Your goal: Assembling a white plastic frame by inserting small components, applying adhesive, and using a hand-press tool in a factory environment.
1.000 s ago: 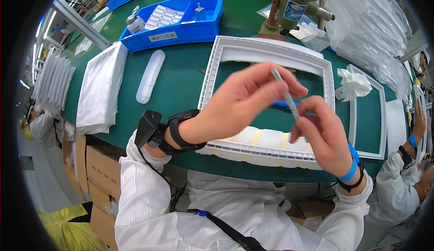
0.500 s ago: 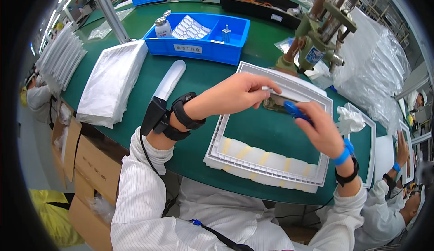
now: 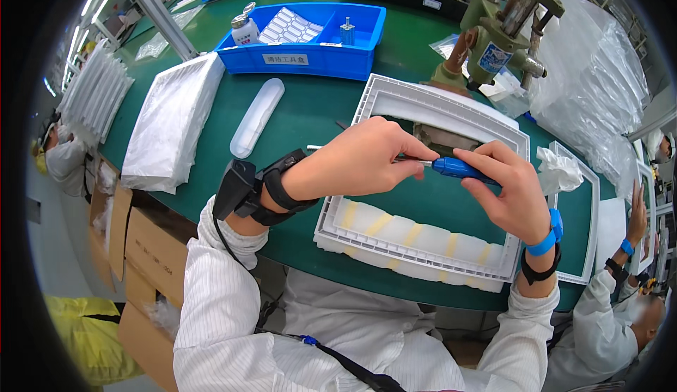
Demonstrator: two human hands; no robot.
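A hand tool with a blue handle [image 3: 462, 169] and a slim metal shaft lies across between my hands, its kind not clear. My right hand [image 3: 504, 189] has thumb and fingers closed on the handle. With thumb and forefinger, my left hand [image 3: 377, 153] pinches the shaft where it meets the handle; the palm hides the rest. Both hands hover above a white rectangular plastic frame [image 3: 523, 163] with a ribbed edge. White padding [image 3: 395, 235] with yellowish strips wraps the frame's near side. Behind the hands, the base of a green press shows through the opening.
The green press [image 3: 486, 60] stands behind the frame. A blue divided bin [image 3: 300, 62] holds a bottle and a label sheet. Left are a clear plastic case [image 3: 257, 118] and a wrapped white stack [image 3: 173, 120]. Another frame [image 3: 594, 230] and crumpled tissue [image 3: 560, 170] lie right, near a co-worker.
The tool has swung from slanted to nearly level. My left fingers have come down beside the handle, and the right hand has rolled over it. The whole view has shifted slightly.
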